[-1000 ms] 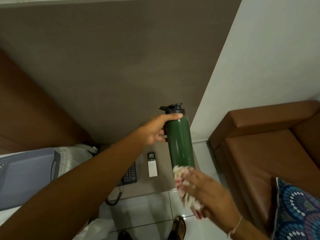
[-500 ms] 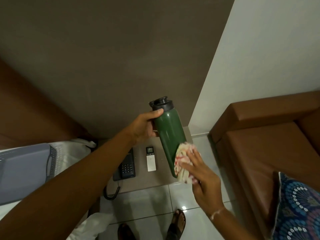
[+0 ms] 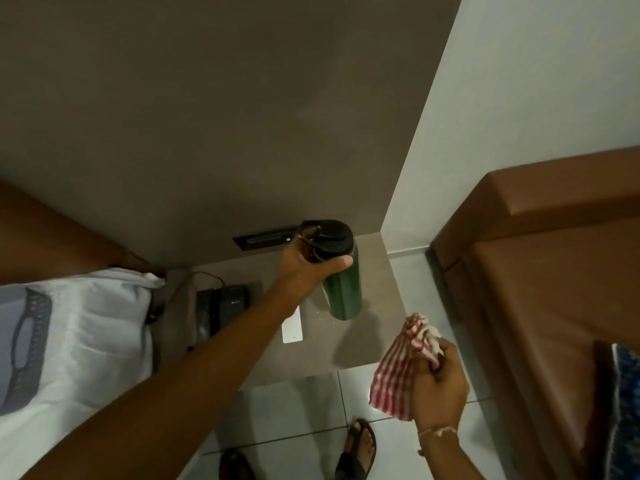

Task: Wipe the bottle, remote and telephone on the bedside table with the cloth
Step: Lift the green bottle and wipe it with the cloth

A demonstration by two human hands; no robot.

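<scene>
My left hand [image 3: 306, 268] grips the bottle [image 3: 341, 282] near the desk [image 3: 377, 337] back edge; my right hand [image 3: 438, 382] clutches the cloth [image 3: 394, 372] off its front right corner.

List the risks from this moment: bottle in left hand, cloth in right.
1. The left hand holds the bottle only near its cap; a loose grip could let it tip onto the remote.
2. The cloth hangs loose from the right hand and may snag the table edge.
</scene>
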